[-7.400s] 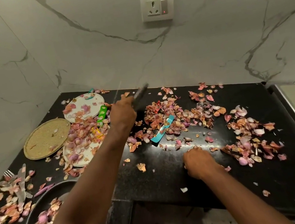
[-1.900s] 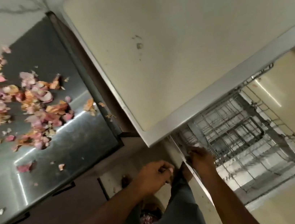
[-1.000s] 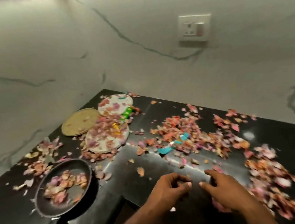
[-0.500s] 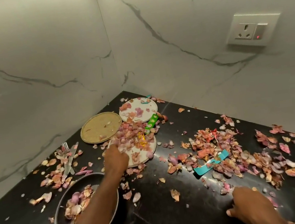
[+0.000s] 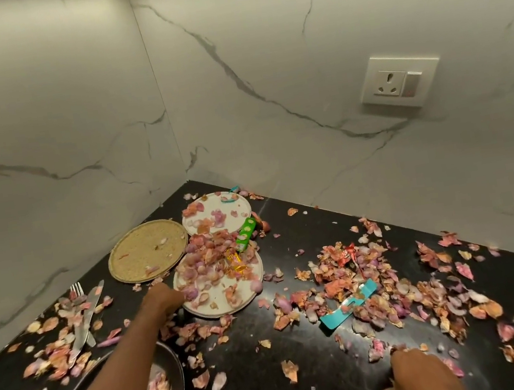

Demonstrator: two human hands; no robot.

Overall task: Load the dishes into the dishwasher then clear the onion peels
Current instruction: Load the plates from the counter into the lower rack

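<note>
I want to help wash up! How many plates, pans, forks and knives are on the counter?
Plates: 3, near white plate, far white plate, tan plate
Pans: 1, dark pan
Forks: 1, fork
Knives: 1, knife
Total: 6

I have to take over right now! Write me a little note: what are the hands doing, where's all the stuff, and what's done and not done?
Left hand grips the near plate's rim.
Right hand rests on the counter, grip unclear.
On the counter: far plate, woven mat, knife and fork, pan.
Nothing visibly loaded; onion peels lie everywhere.
Left: load dishes, clear peels.
</note>
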